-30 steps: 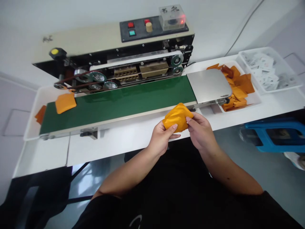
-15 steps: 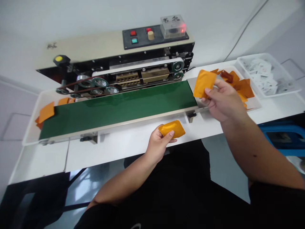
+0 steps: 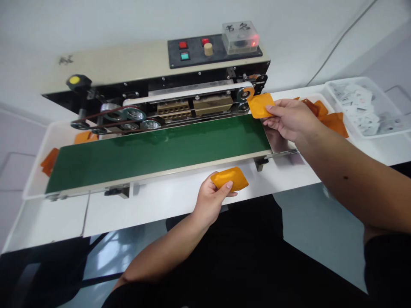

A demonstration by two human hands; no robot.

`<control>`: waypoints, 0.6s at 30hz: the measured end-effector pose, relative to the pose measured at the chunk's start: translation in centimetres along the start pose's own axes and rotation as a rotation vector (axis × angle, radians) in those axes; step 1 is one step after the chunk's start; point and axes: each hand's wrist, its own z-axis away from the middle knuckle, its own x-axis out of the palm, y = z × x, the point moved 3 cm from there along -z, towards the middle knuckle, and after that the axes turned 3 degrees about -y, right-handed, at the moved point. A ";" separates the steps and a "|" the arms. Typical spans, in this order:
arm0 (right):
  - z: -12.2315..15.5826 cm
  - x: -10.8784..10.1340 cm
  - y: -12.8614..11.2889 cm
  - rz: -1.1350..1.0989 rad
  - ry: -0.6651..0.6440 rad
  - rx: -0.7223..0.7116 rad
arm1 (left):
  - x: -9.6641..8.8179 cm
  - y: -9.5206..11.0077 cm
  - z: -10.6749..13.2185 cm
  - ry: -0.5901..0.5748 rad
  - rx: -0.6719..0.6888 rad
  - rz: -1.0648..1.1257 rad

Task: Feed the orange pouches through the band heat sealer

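Note:
Between thumb and fingers, my right hand (image 3: 290, 119) grips a small orange pouch (image 3: 260, 105). The pouch's far edge is at the right-hand rollers of the band sealing machine (image 3: 195, 105), above the end of the green conveyor belt (image 3: 160, 149); whether it touches them I cannot tell. My left hand (image 3: 213, 194) is closed on another orange pouch (image 3: 230, 179), held in front of the belt over the white table. Its fingers are mostly hidden beneath that pouch.
Orange pouches (image 3: 335, 123) fill a white tray on the right, partly behind my right arm. Beside it stands a clear bin of white packets (image 3: 359, 102). At the belt's left end, a white bin (image 3: 35, 171) holds more pouches. Buttons and a knob (image 3: 208, 49) top the machine.
My right hand has moved its pouch left to the machine's rollers. A pouch on the belt's left end has gone from there. My left hand stays nearly still.

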 end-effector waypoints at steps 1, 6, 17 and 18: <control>0.0 0.2 -0.1 0.004 0.000 -0.003 | 0.0 0.1 0.0 0.002 0.000 0.000; -0.2 1.3 -0.1 0.005 -0.063 -0.009 | -0.2 0.1 -0.2 0.009 0.002 -0.002; 8.4 0.1 1.9 0.189 -0.147 -0.112 | -0.3 0.5 0.1 0.020 0.002 0.058; 9.7 0.3 2.5 0.191 -0.162 -0.120 | -0.2 0.5 0.1 0.016 0.010 0.070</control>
